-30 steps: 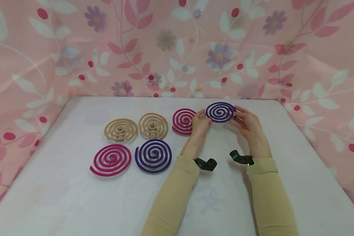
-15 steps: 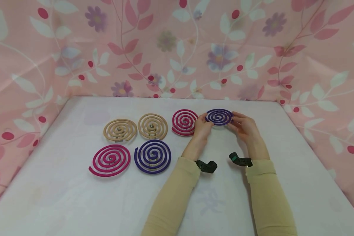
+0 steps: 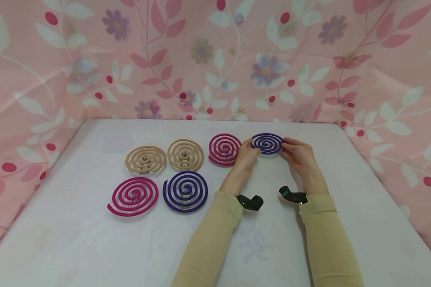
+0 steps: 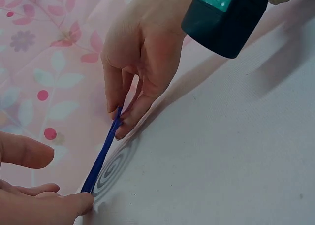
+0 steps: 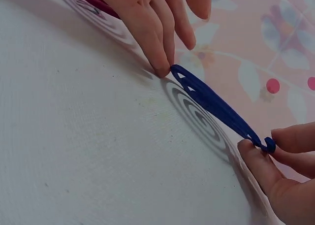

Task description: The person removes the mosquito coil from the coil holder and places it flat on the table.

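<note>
In the head view, a dark purple mosquito coil (image 3: pixel 267 144) is held nearly level between both hands at the back right of the table. My left hand (image 3: pixel 245 158) holds its left edge between thumb and fingers. At the opposite edge, my right hand (image 3: pixel 301 155) pinches the coil's outer end. From the right wrist view, the purple coil (image 5: pixel 211 104) appears nearly edge-on, with its spiral shadow on the white cloth below. A crimson mosquito coil (image 3: pixel 220 148) lies just left of my left hand, which overlaps its right edge.
Left of the hands lie two tan coils (image 3: pixel 145 159), a pink coil (image 3: pixel 135 192) and another purple coil (image 3: pixel 185 191), with small metal pieces showing at their middles. A white cloth covers the table (image 3: pixel 93 251). Pink floral fabric (image 3: pixel 215 56) hangs around its back and sides.
Both hands have lowered the purple coil slightly toward the table, and it looks flatter than a second ago. The right-hand fingers have shifted at its edge. The other coils stay in place.
</note>
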A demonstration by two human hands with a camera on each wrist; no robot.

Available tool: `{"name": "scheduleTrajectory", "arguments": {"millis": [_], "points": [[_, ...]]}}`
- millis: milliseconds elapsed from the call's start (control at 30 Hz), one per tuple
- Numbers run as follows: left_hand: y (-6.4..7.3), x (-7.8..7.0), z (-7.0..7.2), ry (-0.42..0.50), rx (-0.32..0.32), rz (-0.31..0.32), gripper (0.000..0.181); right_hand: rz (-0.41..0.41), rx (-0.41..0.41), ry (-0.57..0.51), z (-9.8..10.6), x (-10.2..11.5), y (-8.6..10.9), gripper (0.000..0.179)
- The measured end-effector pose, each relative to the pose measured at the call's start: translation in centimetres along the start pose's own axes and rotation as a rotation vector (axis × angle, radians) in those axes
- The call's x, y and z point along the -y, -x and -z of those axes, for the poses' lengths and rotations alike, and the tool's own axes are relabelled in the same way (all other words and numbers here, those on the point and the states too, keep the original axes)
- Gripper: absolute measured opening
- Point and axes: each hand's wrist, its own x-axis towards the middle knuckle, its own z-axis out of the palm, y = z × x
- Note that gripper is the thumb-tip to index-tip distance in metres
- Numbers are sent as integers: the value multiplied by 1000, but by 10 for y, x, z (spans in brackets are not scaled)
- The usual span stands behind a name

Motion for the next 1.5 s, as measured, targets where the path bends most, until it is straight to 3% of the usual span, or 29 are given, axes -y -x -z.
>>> {"name": "scheduleTrajectory", "arguments": {"millis": [167, 300, 567, 900, 1500], "points": [[2, -1, 1, -58, 6, -2, 64, 53, -42, 104, -1, -2, 0, 43], [3, -1, 1, -82, 10, -5, 64, 84, -53, 224, -5, -1, -1, 56], [2, 1, 2, -41, 35, -15, 67, 104, -12, 345, -8, -3, -1, 59], [4, 1, 4, -50, 54, -17, 69, 146, -82, 501, -11, -6, -1, 59], [4, 2, 5, -62, 65, -14, 68, 154, -151, 529, -17, -9, 0, 59]]}}
